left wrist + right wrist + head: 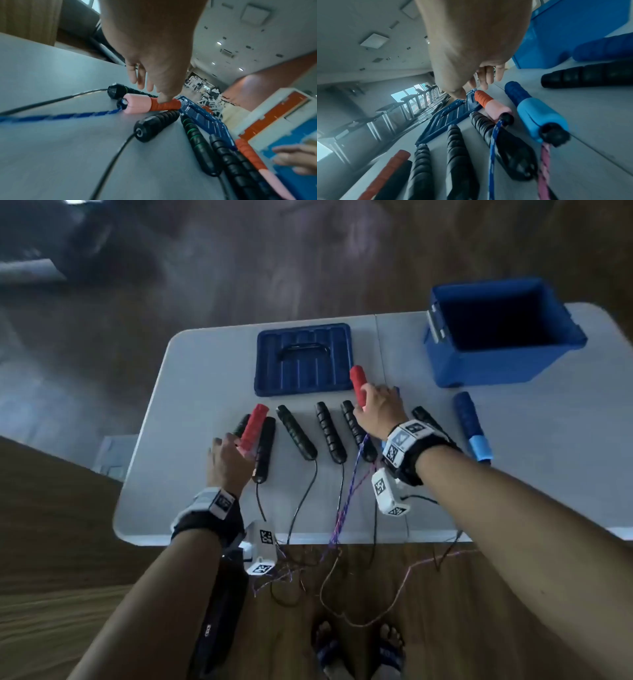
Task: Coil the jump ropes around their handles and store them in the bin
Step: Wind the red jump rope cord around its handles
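We've got our left hand (227, 457) down on the near-left part of the grey folding table (191, 392), thumb pressed onto the first red-and-pink foam jump rope handle (150, 104); from the wrist view only the thumb is on it, with the other fingers hanging loose and straight above, so it's more a touch than a proper grip. Our right hand (378, 409) is over the second red-and-pink handle (358, 383) near the middle of the table. In the head view the fingers look curled round its lower end, but in the right wrist view that handle (489, 104) lies on the table with the fingers above it, so we can't really tell if it's gripped. A blue braided rope (60, 116) runs out of the left one's black end cap. Between the two hands sits a row of black ribbed handles (296, 431) with thin black cords trailing off the near edge to the wooden floor. A two-tone blue foam handle (471, 426) lies off to the right, and another one (537, 113) sits just beside the right hand with a pink braided rope. The open blue plastic bin (503, 337) stands at the far right corner, with its dark blue ribbed lid (303, 359) flat beside it. No brand or writing is readable, just black-and-white square marker tags on the wristbands (407, 440).
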